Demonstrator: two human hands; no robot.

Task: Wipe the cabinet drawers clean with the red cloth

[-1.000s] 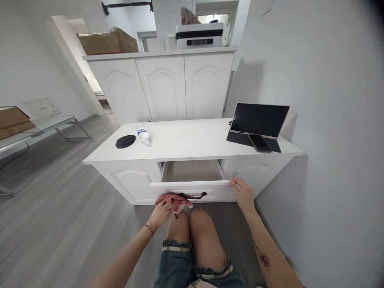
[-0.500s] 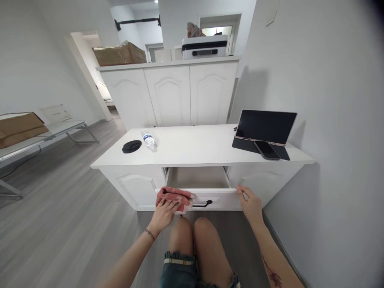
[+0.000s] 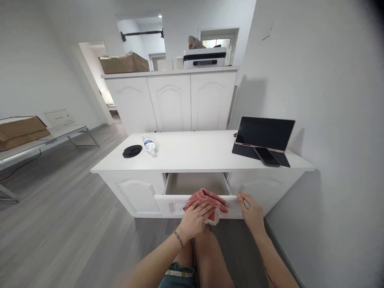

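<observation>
My left hand point(image 3: 195, 218) presses a red cloth point(image 3: 207, 197) with a pale edge against the front of a white drawer point(image 3: 169, 205), right of its middle. Its fingers lie over the cloth, and the cloth hides most of the dark drawer handle. At the drawer's top right corner, my right hand point(image 3: 251, 210) pinches the edge between thumb and fingers. The drawer is pulled out of a low white cabinet point(image 3: 192, 154), and its visible inside is bare.
On the cabinet top lie a black round object point(image 3: 132, 151) and a clear plastic bottle point(image 3: 149, 145) at left. A tablet point(image 3: 265, 134) on a stand and a phone point(image 3: 267, 156) are at right. A wall point(image 3: 339, 180) borders the right side.
My left hand has slid the red cloth rightward along the drawer front, from its left part across the handle. My right hand stays at the drawer's right corner. The view has tilted up slightly.
</observation>
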